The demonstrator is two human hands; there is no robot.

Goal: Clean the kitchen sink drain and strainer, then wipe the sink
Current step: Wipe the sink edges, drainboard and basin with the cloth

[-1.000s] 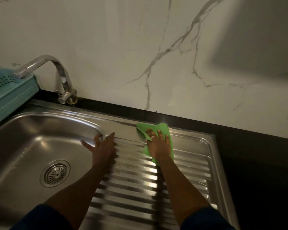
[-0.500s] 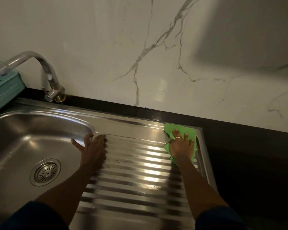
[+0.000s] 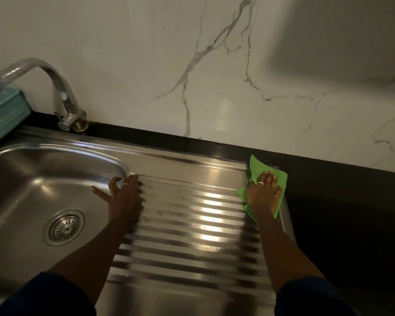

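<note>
Right hand, fingers flat, pressed the green cloth at the drainboard's 2 o'clock corner; left hand rested splayed at 10 o'clock.

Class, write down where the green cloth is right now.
In the head view, the green cloth lies flat at the far right corner of the ribbed drainboard, overlapping its rim beside the black counter, pressed under the right hand.

Noted at far left a teal perforated basket, cut off by the frame edge. Chrome tap mounted on black bench, spout arching left above the basket. Behind, white wall with grey veins.
</note>
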